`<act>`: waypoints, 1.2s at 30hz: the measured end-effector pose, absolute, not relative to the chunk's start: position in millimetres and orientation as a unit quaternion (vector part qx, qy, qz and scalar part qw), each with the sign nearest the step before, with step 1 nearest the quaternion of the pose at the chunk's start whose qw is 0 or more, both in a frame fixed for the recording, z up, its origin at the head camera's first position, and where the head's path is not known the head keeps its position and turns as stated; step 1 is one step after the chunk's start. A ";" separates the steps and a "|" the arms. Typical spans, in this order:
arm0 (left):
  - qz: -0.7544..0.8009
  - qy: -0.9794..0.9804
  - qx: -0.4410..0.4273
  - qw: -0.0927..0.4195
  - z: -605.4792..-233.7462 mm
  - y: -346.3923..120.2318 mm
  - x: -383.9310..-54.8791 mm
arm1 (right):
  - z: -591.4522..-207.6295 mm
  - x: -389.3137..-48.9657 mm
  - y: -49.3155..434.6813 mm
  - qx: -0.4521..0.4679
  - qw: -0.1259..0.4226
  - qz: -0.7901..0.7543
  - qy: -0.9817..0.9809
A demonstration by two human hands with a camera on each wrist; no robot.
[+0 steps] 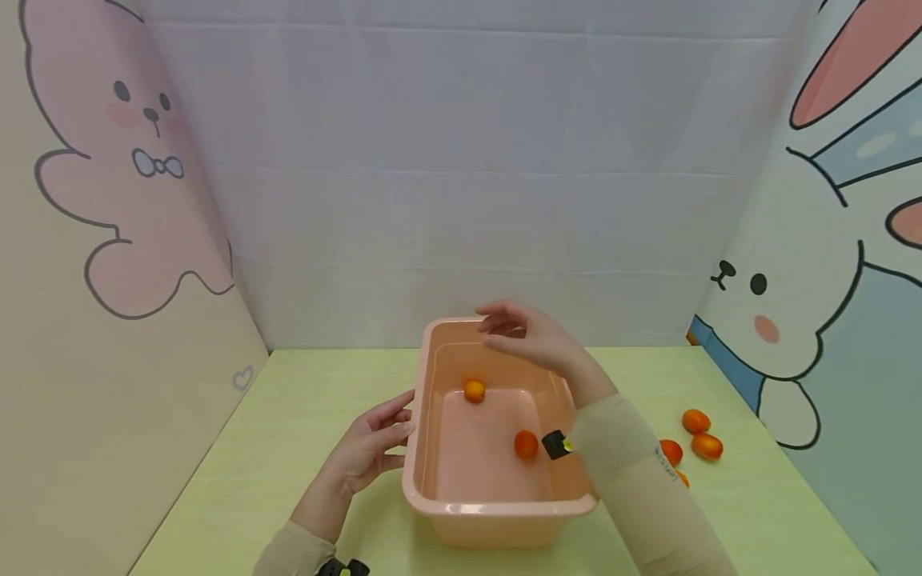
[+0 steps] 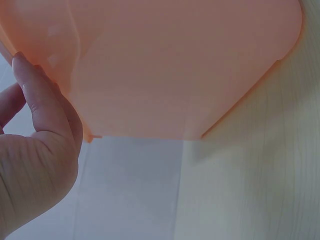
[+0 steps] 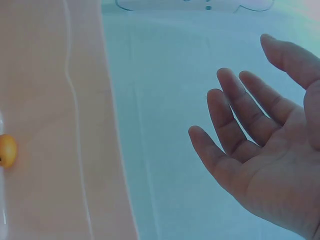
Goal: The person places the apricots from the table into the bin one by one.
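Note:
A peach-coloured plastic basin [image 1: 483, 509] stands on the table. Inside it lie a yellow-orange small fruit [image 1: 474, 390] toward the back left and a red-orange small fruit [image 1: 526, 445] on the floor at the right. At the basin's left side is my left hand [image 1: 370, 442]; its lightly bent fingers touch the rim, as the left wrist view [image 2: 45, 135] also shows. My right hand [image 1: 529, 336] hovers over the basin's back right rim. In the right wrist view its fingers [image 3: 227, 135] are spread and slightly bent, with nothing in the palm.
To the right of the basin several more small orange-red fruits [image 1: 707, 446] lie on the pale green table [image 1: 749, 512], some partly behind my right sleeve [image 1: 634, 464]. A white backdrop [image 1: 461, 200] rises behind. Panels with a pink cartoon animal [image 1: 151, 208] and a rabbit [image 1: 799, 280] flank the table.

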State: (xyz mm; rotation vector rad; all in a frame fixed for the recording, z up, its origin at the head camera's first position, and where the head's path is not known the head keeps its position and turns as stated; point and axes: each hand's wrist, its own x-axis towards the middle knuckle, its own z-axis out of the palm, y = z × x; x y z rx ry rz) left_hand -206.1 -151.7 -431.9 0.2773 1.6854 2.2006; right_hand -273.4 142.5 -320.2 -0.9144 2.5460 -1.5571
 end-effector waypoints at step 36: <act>0.777 0.594 0.104 0.178 -432.5 -153.0 -204.1 | -418.9 -187.8 275.8 -0.123 -0.139 -0.506 0.842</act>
